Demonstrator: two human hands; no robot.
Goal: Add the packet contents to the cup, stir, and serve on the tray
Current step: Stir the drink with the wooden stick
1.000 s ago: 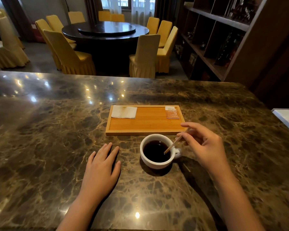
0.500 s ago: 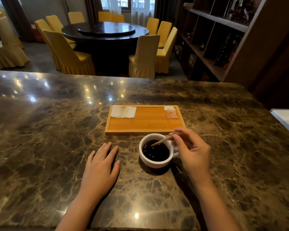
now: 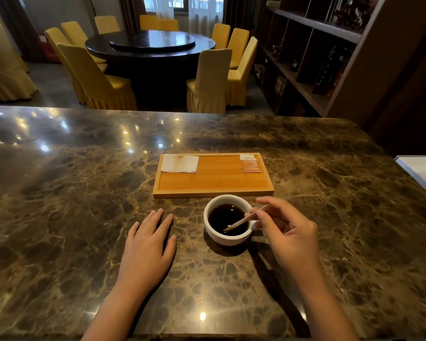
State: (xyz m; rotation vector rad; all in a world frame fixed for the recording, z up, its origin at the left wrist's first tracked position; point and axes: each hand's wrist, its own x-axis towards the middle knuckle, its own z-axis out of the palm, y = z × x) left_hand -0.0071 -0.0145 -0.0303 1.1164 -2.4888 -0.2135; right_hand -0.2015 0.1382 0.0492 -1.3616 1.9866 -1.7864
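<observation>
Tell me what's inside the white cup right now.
The cup holds dark liquid, with the lower end of a wooden stir stick dipped in, pinched by the right hand. The liquid is opaque, so the cup's bottom is hidden.

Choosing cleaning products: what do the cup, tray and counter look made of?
Cup: likely glazed white ceramic, smooth with a soft sheen. Tray: looks like bamboo or light wood, fine straight grain, matte. Counter: polished brown stone, probably marble, veined and mirroring the lights.

The right hand [image 3: 289,232] pinches a wooden stick [image 3: 246,218] dipped in the cup [image 3: 228,219] just before the tray's [image 3: 213,192] near edge, while the left hand [image 3: 146,244] lies flat on the counter [image 3: 59,217].
</observation>
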